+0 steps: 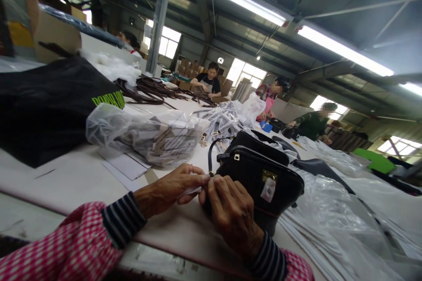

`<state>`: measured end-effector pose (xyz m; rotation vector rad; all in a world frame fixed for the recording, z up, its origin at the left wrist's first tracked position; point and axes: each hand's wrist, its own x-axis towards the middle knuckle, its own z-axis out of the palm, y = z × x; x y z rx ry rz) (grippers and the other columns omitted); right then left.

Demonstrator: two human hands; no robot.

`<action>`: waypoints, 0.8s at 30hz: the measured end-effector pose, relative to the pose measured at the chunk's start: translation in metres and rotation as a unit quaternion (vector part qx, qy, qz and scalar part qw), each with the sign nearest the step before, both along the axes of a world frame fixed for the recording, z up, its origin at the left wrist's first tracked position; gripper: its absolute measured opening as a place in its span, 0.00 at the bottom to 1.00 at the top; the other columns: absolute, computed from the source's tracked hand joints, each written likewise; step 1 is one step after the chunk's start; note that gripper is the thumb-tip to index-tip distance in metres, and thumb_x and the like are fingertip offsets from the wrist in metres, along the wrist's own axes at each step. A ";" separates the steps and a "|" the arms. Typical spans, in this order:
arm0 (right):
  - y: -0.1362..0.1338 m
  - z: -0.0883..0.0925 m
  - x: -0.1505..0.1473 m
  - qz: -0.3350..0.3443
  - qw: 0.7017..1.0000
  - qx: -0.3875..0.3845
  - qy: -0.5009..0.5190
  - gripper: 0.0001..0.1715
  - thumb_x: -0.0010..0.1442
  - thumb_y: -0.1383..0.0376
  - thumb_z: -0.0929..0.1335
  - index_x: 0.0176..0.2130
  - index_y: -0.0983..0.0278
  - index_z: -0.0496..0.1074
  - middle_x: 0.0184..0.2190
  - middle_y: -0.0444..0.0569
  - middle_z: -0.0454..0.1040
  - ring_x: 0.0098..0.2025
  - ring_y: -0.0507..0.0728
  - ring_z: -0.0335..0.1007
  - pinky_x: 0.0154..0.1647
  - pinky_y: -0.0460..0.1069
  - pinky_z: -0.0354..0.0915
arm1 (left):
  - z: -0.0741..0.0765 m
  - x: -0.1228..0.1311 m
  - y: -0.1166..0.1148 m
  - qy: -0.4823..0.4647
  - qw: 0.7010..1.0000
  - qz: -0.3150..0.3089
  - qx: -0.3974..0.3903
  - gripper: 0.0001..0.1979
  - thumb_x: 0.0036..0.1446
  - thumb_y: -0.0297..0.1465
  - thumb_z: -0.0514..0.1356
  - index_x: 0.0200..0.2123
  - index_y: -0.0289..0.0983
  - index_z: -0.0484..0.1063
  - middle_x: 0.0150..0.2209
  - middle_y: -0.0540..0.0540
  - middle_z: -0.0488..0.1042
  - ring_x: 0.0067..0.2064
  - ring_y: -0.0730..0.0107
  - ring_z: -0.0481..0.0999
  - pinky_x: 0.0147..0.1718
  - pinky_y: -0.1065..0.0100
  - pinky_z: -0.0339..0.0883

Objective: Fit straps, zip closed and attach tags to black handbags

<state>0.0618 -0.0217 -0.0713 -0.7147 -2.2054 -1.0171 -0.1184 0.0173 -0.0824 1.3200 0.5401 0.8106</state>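
A shiny black handbag [263, 175] stands on the white table, with a gold-coloured clasp [269, 176] partly under a clear film tab. From its side a thin black strap [210, 156] arches down to where my fingertips meet. My left hand [178, 186] is closed, thumb and forefinger pinching at the strap's lower end, with a bit of white wrapping [193, 190] tucked in the palm. Against the bag's left side, my right hand [232, 208] is closed too, fingers curled at the same strap end. The exact piece between the fingertips is hidden.
Left of the hands lie a plastic-wrapped bundle [165, 138] and a black bag with green lettering [49, 105]. Brown straps [145, 90] and wrapped straps with metal clips [224, 118] are heaped behind. Clear plastic sheets [329, 210] cover the right side. Several co-workers sit farther back.
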 end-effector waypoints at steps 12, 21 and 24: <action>-0.029 0.002 0.021 -0.003 0.995 -0.094 0.014 0.14 0.67 0.76 0.63 0.46 0.70 0.76 0.46 0.56 0.79 0.42 0.61 0.71 0.38 0.55 0.65 | -0.002 0.002 -0.008 0.184 0.935 0.146 0.265 0.20 0.67 0.42 0.55 0.28 0.36 0.74 0.29 0.47 0.76 0.31 0.71 0.71 0.33 0.71 0.61; -0.099 0.047 0.108 -0.016 0.990 -0.105 0.091 0.17 0.62 0.78 0.67 0.48 0.64 0.77 0.44 0.54 0.80 0.45 0.58 0.76 0.47 0.53 0.72 | -0.019 0.007 -0.007 0.219 0.885 0.216 0.349 0.16 0.66 0.43 0.56 0.32 0.40 0.76 0.30 0.49 0.79 0.32 0.68 0.78 0.34 0.72 0.63; -0.118 0.083 0.170 -0.159 0.961 -0.079 0.212 0.07 0.65 0.69 0.69 0.41 0.61 0.78 0.43 0.50 0.79 0.41 0.56 0.76 0.43 0.51 0.71 | -0.024 0.004 -0.004 0.187 0.889 0.243 0.341 0.16 0.61 0.48 0.60 0.30 0.44 0.78 0.28 0.54 0.79 0.28 0.68 0.77 0.30 0.73 0.64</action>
